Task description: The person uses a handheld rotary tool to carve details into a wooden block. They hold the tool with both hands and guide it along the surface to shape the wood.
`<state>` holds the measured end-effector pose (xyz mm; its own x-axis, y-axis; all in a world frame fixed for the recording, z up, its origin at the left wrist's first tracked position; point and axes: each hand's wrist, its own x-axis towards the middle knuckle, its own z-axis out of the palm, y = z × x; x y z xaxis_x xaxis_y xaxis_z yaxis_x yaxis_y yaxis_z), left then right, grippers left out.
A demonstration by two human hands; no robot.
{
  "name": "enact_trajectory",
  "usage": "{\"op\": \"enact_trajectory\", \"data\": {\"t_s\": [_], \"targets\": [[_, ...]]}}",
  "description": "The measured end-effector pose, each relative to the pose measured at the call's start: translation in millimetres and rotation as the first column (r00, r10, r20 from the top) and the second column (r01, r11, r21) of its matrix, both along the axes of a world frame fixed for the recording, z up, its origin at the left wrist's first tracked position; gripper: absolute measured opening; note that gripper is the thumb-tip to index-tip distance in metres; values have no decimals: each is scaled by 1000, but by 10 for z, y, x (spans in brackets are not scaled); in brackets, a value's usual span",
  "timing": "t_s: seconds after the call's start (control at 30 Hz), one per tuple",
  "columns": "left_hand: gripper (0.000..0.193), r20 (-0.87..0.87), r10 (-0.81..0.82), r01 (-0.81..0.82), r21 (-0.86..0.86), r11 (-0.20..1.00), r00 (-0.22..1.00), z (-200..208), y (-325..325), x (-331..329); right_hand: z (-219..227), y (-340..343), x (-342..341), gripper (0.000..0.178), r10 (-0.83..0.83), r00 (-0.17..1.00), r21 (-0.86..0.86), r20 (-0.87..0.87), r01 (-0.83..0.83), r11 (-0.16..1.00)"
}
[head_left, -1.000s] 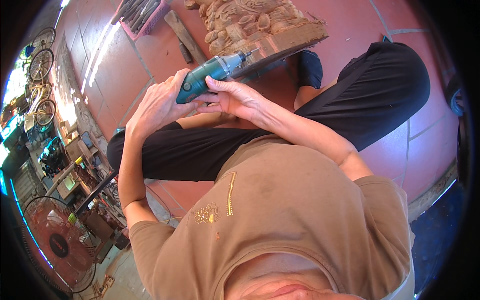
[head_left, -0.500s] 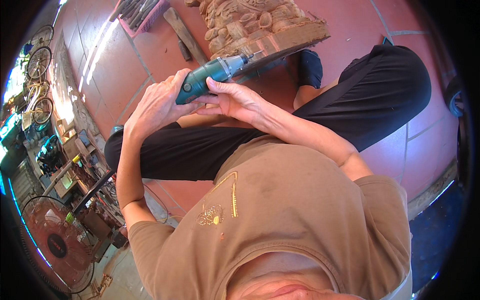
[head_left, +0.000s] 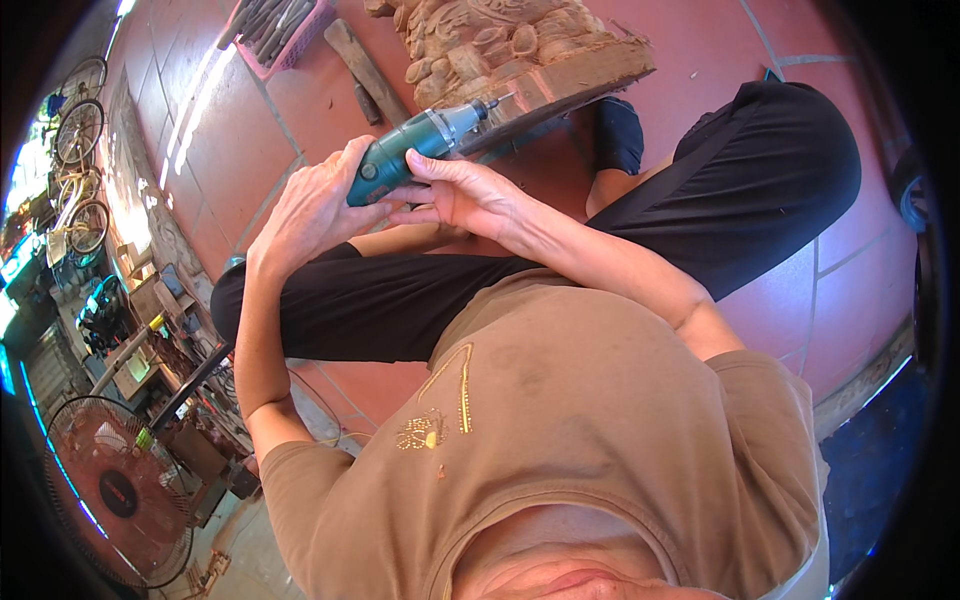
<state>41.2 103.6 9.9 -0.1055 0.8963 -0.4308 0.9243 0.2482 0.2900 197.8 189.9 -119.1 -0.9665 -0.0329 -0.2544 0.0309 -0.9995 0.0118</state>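
A green rotary tool (head_left: pixel 403 153) with a grey collar and a thin bit is held in front of my crossed legs. Its bit points up and to the right, towards a carved wooden block (head_left: pixel 510 60). My left hand (head_left: pixel 318 200) is wrapped round the rear end of the tool. My right hand (head_left: pixel 468 197) grips the tool's middle from the near side, thumb on top and fingers underneath, partly hidden. The bit appears in front of the block's edge; whether it touches the wood I cannot tell.
A wooden mallet (head_left: pixel 362 68) and a pink basket (head_left: pixel 300 40) of carving tools lie on the red tiled floor beyond my left hand. To the left stand a fan (head_left: pixel 118 490), bicycles (head_left: pixel 80 130) and clutter. A dark blue item (head_left: pixel 618 140) sits by my foot.
The view has shifted slightly, so the carved block sits a little higher and further left. Both hands keep their hold on the rotary tool, which has barely moved.
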Motion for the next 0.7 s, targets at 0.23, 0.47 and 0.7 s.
{"op": "enact_trajectory", "data": {"t_s": [0.23,0.47,0.7], "targets": [[68,21,68,-65,-116,991,997,52,23,48,114,-34,88,44,-6,999,-39,46,8,999],[63,-4,25,-25,-32,999,1000,21,-12,28,51,-15,33,46,6,1000,-31,11,-6,1000],[62,-25,7,-8,-26,1000,1000,17,2,14,34,-11,12,43,-4,1000,-22,15,5,1000]]}}
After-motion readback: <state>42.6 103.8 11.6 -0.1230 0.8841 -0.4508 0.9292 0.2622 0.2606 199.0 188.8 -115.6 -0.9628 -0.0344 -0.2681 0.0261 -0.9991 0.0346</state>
